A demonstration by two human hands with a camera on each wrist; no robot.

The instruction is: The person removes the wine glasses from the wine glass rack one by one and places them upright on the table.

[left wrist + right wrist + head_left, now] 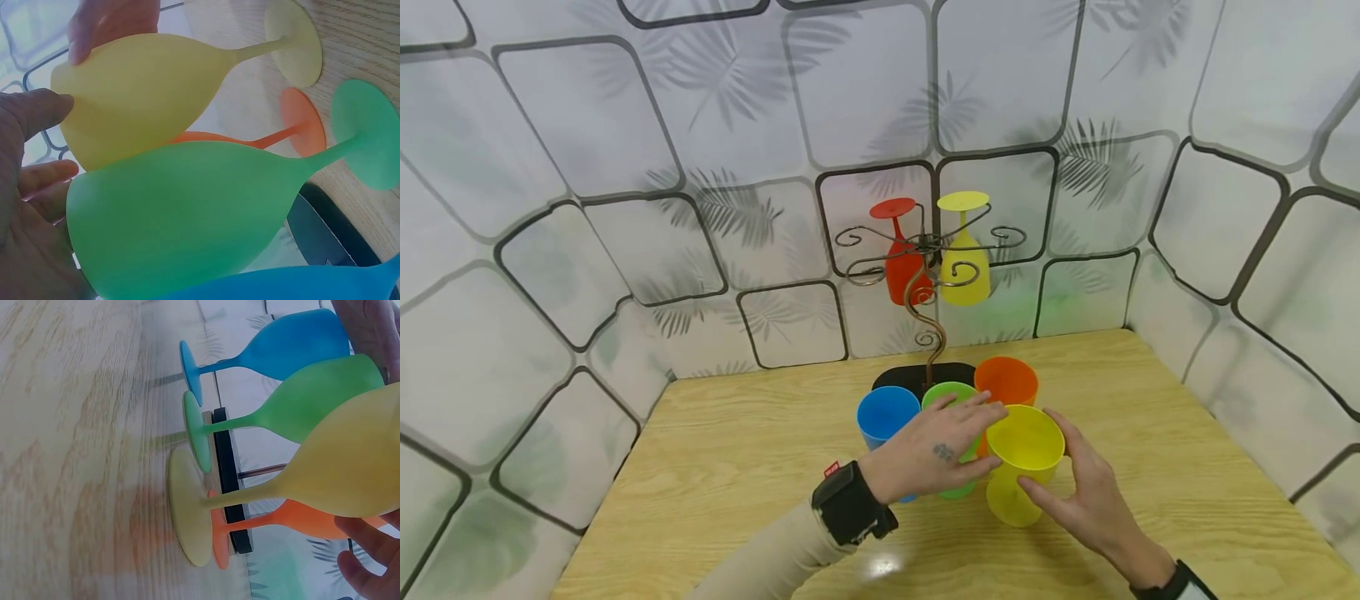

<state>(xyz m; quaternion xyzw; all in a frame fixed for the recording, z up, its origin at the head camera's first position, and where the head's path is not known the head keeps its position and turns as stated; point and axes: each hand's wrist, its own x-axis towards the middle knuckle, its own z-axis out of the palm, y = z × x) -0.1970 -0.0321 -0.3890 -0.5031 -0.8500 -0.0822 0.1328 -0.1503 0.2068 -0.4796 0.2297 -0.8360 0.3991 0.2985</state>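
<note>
In the head view my right hand (1093, 492) holds a yellow goblet (1026, 442) by its bowl, thumb on the near side and fingers at the right. The goblet is upright; its round foot (190, 512) is at the tabletop. My left hand (936, 446) reaches over a green goblet (951, 396), its fingers extended. Its thumb (50, 109) is at the yellow goblet's rim. To the left stands a blue goblet (887, 412), partly behind the left hand. An orange goblet (1006, 379) stands behind the yellow one.
A curled metal goblet rack (928, 333) stands on a black base (898, 377) at the back. Hanging upside down from it are a red goblet (906, 267) and another yellow goblet (964, 267). Patterned cloth walls (737, 208) border the wooden table (722, 467).
</note>
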